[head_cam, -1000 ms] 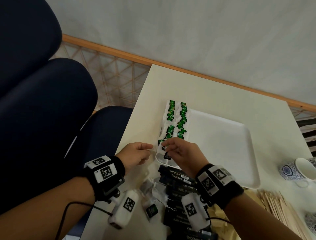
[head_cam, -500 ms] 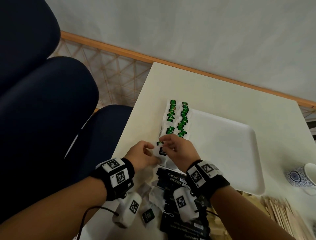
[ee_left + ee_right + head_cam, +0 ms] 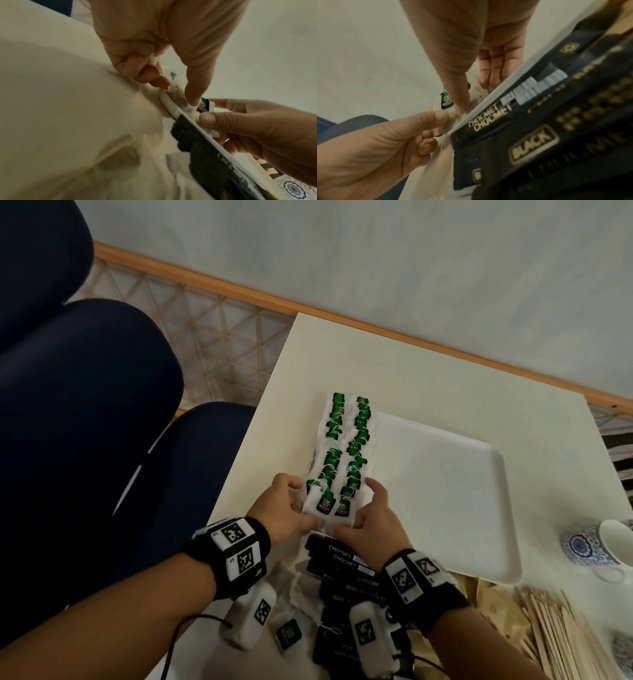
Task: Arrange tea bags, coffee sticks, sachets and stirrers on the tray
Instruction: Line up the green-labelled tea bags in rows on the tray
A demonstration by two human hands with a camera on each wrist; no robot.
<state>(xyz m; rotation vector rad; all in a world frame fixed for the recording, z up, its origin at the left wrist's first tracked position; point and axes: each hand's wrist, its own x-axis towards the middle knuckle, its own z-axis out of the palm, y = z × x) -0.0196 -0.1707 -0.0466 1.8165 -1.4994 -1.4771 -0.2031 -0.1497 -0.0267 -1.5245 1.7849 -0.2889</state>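
Two rows of green-tagged tea bags run along the left edge of the white tray. At the rows' near end, my left hand pinches the nearest left tea bag between thumb and curled fingers. Beside it, my right hand holds the nearest right tea bag between thumb and fingers. In the left wrist view my left hand presses the bag over the tray's corner. My right hand shows fairly straight fingers in the right wrist view. Black coffee sticks lie just below both hands.
Loose tea bags lie near my left wrist. Wooden stirrers are piled at the lower right, on brown paper. A blue-patterned cup stands right of the tray. Dark blue chairs sit left of the table's edge.
My right hand has set its tea bag down at the near end of the rows. Both hands now flank the two nearest bags, the left having closed in on them.
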